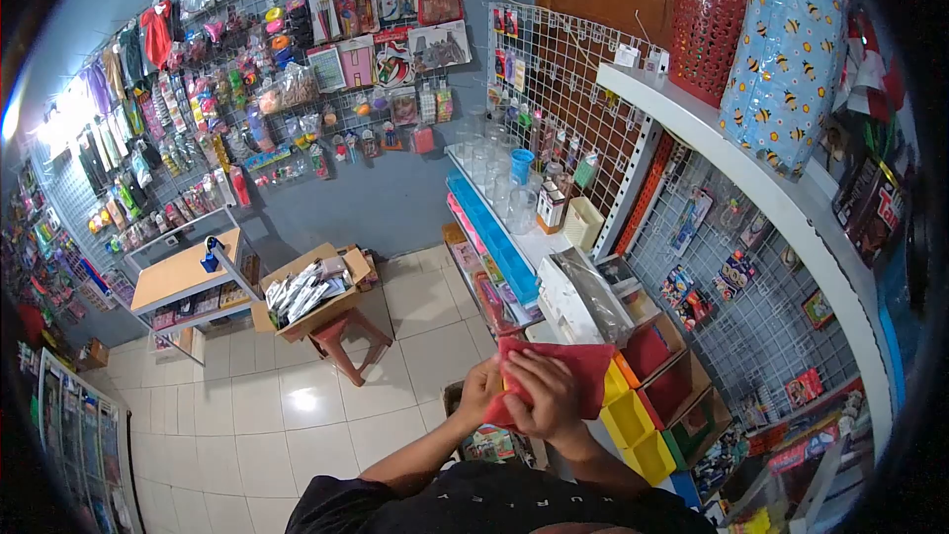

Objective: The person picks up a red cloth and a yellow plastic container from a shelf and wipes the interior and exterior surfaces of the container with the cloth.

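Note:
Both hands are together in front of my body, around a red cloth. My left hand is closed at the cloth's left edge. My right hand presses on the cloth from the right, its fingers bent over it. A small strip of yellow shows between the hands; what it belongs to is hidden. Just right of the cloth stand yellow bins. Beyond it, a white box-like item in clear plastic lies on the shelf end.
Glassware and a blue cup stand on the shelf ahead. A curved white counter runs along the right, carrying a red basket. On the left, an open carton of packets rests on a brown stool. Tiled floor lies below.

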Tool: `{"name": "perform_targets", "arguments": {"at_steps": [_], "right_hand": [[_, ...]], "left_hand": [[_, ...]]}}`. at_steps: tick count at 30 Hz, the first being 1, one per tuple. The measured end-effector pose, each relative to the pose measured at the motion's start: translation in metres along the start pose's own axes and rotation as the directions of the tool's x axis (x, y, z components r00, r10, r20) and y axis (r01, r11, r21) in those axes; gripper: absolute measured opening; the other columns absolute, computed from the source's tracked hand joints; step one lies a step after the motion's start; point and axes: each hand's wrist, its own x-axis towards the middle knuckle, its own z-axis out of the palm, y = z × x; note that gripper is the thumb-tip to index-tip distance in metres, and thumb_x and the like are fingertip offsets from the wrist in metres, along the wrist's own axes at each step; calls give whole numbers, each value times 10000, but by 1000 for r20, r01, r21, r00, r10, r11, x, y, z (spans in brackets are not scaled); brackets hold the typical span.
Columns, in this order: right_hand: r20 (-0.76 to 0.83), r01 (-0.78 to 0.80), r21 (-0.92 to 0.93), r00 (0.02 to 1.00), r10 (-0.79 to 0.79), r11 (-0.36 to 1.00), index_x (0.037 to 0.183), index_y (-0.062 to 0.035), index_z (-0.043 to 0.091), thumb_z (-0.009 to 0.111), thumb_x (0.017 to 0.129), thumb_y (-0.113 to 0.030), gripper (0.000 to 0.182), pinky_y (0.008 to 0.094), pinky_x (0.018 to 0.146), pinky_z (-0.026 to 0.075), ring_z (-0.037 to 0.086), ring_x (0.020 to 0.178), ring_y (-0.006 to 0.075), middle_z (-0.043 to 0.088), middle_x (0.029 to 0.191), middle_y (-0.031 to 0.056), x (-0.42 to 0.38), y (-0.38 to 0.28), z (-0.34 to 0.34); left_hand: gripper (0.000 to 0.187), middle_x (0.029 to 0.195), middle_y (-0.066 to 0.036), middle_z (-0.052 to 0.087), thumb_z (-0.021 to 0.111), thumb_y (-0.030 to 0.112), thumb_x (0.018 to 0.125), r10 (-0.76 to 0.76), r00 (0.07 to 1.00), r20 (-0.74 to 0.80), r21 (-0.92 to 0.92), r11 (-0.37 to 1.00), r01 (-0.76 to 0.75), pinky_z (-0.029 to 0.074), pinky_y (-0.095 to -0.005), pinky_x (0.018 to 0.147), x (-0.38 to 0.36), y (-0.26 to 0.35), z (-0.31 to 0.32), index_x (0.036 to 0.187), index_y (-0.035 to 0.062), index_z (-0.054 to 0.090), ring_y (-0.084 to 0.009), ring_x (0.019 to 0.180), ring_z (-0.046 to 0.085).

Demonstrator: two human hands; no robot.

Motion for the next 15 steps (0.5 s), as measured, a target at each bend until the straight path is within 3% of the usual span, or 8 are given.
{"name": "perform_targets", "arguments": {"at_steps": [3, 4, 7, 8, 11, 12, 15], "right_hand": [[-29, 65, -35, 997, -66, 997, 1205, -57, 700, 611, 930, -441, 481, 481, 1002, 467, 649, 1173, 334, 691, 1240, 138, 1, 3, 1], [-47, 71, -24, 996, -73, 997, 1207, -58, 700, 604, 932, -457, 493, 483, 1002, 466, 649, 1171, 334, 690, 1243, 136, -3, 9, 2], [-116, 1, -76, 993, -10, 997, 1152, -47, 716, 510, 964, -529, 557, 466, 966, 464, 655, 1152, 329, 703, 1214, 129, -12, 29, 1], [-106, -34, -63, 994, 27, 997, 1149, -26, 710, 502, 972, -514, 559, 471, 1009, 452, 652, 1147, 354, 699, 1205, 158, -12, 33, -4], [-174, -156, 197, 966, 191, 968, 1134, 6, 705, 497, 975, -507, 576, 461, 1075, 418, 646, 1147, 385, 696, 1189, 197, -17, 46, 0], [-121, -216, 326, 956, 268, 920, 1174, 33, 673, 467, 1007, -477, 575, 435, 1128, 373, 608, 1214, 358, 665, 1251, 214, -19, 49, -3], [-125, -213, 752, 883, 451, 624, 1281, 29, 618, 434, 1034, -472, 588, 410, 1136, 357, 553, 1283, 302, 614, 1349, 186, -32, 63, 11]], "left_hand": [[461, 787, 40, 595, 346, 314, 1129, -3, 1000, 5, -93, 996, 3, 440, -250, 626, -2, 13, -1, 933, 5, 627, -41, 717, 498], [467, 787, 30, 600, 339, 316, 1128, 49, 999, 23, 48, 998, -51, 442, -249, 627, -2, 22, -7, 926, 8, 626, -49, 713, 510], [473, 775, 17, 604, 336, 320, 1127, 4, 1000, -20, 52, 999, -3, 442, -253, 629, -3, 19, -17, 906, 11, 618, -58, 703, 527], [478, 767, 7, 611, 341, 325, 1125, 9, 1000, -26, 48, 999, -8, 436, -251, 624, -3, 16, -21, 888, 12, 613, -60, 691, 536], [510, 766, 7, 617, 325, 352, 1126, 20, 999, -30, 44, 999, -19, 438, -254, 621, 0, 10, -30, 874, 16, 615, -60, 683, 541], [527, 768, 8, 619, 318, 373, 1125, -6, 998, -55, 40, 999, 8, 438, -255, 620, 0, 13, -29, 875, 19, 619, -62, 681, 543], [575, 779, 5, 631, 299, 436, 1118, -78, 989, -128, 12, 997, 80, 450, -260, 629, 2, 19, -28, 888, 27, 632, -72, 682, 562]]}}
